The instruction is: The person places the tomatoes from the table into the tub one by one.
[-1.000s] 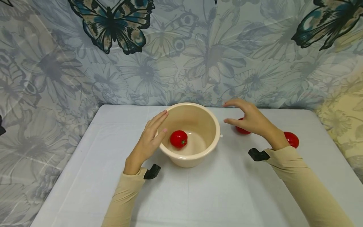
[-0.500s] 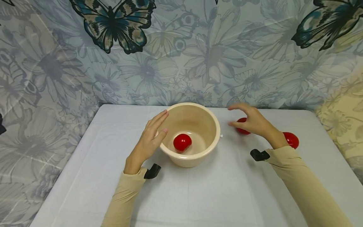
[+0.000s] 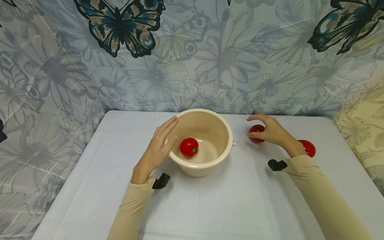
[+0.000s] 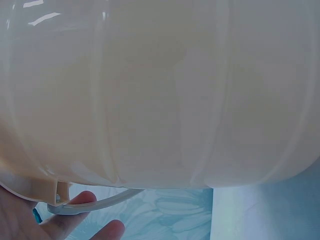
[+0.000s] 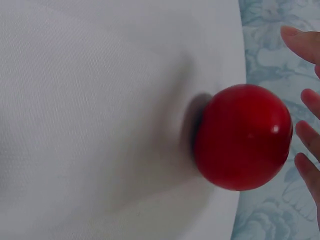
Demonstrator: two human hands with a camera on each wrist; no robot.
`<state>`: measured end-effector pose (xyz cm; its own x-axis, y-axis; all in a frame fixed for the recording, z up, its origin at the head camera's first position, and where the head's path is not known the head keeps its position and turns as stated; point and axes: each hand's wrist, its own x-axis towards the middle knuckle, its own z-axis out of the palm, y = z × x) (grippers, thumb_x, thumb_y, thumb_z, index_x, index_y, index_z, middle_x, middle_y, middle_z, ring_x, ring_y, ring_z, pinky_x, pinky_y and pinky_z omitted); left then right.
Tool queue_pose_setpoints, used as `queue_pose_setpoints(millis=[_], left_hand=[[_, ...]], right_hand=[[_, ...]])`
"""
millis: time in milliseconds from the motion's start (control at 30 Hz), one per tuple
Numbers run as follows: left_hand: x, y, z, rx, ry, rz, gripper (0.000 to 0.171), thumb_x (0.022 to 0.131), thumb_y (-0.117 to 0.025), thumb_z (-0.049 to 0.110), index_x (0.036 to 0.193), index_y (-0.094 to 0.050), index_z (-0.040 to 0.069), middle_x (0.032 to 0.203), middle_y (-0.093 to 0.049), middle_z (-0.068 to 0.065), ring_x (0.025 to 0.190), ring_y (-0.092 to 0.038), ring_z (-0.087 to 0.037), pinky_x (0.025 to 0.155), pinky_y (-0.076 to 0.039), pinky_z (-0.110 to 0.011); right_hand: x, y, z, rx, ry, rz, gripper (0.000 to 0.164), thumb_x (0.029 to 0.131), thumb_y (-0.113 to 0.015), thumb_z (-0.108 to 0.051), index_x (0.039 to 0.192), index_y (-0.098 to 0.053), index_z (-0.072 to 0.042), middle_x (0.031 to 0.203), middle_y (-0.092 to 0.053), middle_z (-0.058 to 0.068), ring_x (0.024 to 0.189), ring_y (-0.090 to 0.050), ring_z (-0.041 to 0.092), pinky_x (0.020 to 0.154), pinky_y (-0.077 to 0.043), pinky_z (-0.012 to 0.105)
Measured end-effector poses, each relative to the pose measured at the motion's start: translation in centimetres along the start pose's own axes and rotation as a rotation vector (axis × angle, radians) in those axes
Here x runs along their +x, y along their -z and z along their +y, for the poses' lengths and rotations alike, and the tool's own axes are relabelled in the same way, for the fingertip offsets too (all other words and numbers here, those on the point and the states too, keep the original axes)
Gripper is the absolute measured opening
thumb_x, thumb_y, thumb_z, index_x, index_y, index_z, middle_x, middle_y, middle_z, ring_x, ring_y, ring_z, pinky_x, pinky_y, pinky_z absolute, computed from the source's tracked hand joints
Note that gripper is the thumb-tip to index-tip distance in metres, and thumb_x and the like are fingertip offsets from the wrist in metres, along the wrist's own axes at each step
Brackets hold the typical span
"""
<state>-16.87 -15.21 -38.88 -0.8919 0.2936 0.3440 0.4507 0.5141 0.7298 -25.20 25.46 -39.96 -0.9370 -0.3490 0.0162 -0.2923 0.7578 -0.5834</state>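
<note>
A cream plastic bucket [image 3: 207, 128] stands upright on the table with one red tomato [image 3: 189, 147] lying inside. My left hand [image 3: 156, 150] rests along the bucket's left rim, fingers extended. From the left wrist, the bucket's wall fills most of the view, and fingertips [image 4: 82, 198] show by its grey handle [image 4: 95, 205]. To the right of the bucket, my right hand [image 3: 271, 131] hovers at a second tomato [image 3: 256, 129], thumb and fingers spread around it. In the right wrist view a gap shows between that tomato [image 5: 242, 137] and the fingertips [image 5: 312, 137].
A third tomato [image 3: 309, 148] lies farther right, partly behind the right wrist. White cloth covers the table [image 3: 210, 206]. A patterned fabric backdrop [image 3: 192, 76] rises right behind the table's far edge.
My right hand has moved right, away from the bucket and over the second tomato. The tomato in the bucket rolled rightward and then back. My left hand stays in place.
</note>
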Motion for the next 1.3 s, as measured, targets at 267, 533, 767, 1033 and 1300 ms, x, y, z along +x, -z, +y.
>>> queue_pose_setpoints(millis=[267,533,767,1033,1300], left_hand=[[0.0,0.0,0.0,-0.008,0.009,-0.003,0.053,0.101,-0.049,0.020,0.153,-0.039,0.015,0.162,-0.032,0.001,0.149,-0.027,-0.022,0.122,-0.022,-0.051],[0.0,0.0,-0.2,-0.006,0.009,-0.004,0.054,0.101,-0.049,0.020,0.154,-0.038,0.015,0.162,-0.031,0.003,0.150,-0.026,-0.022,0.123,-0.021,-0.051],[0.0,0.1,0.0,-0.013,0.011,-0.005,0.054,0.101,-0.049,0.019,0.153,-0.039,0.014,0.162,-0.032,0.002,0.150,-0.026,-0.022,0.123,-0.021,-0.051],[0.0,0.1,-0.1,-0.013,0.006,-0.003,0.053,0.102,-0.047,0.020,0.153,-0.038,0.013,0.162,-0.032,0.000,0.150,-0.027,-0.023,0.122,-0.021,-0.052],[0.0,0.1,0.0,-0.014,0.006,-0.003,0.053,0.102,-0.047,0.025,0.153,-0.039,0.014,0.162,-0.032,0.003,0.149,-0.027,-0.022,0.122,-0.022,-0.050]], right_hand=[[0.0,-0.2,0.9,-0.012,-0.040,-0.053,0.059,0.084,-0.079,-0.019,0.136,-0.055,-0.004,0.145,-0.047,0.023,0.133,-0.041,0.044,0.104,-0.042,0.065],[-0.3,-0.7,1.9,0.009,-0.049,-0.058,0.062,0.083,-0.080,-0.017,0.137,-0.053,-0.004,0.143,-0.048,0.025,0.129,-0.043,0.044,0.101,-0.046,0.063],[-0.3,-1.0,2.3,0.018,-0.113,-0.096,0.065,0.083,-0.079,-0.019,0.140,-0.049,-0.005,0.144,-0.045,0.026,0.128,-0.043,0.048,0.100,-0.046,0.065],[-0.1,-1.6,2.8,0.009,-0.138,-0.108,0.071,0.082,-0.081,-0.020,0.142,-0.046,-0.006,0.146,-0.042,0.028,0.129,-0.041,0.050,0.101,-0.044,0.067],[0.2,-2.1,3.2,0.008,-0.140,-0.102,0.070,0.082,-0.080,-0.018,0.141,-0.045,-0.004,0.146,-0.042,0.029,0.130,-0.040,0.051,0.102,-0.043,0.067]])
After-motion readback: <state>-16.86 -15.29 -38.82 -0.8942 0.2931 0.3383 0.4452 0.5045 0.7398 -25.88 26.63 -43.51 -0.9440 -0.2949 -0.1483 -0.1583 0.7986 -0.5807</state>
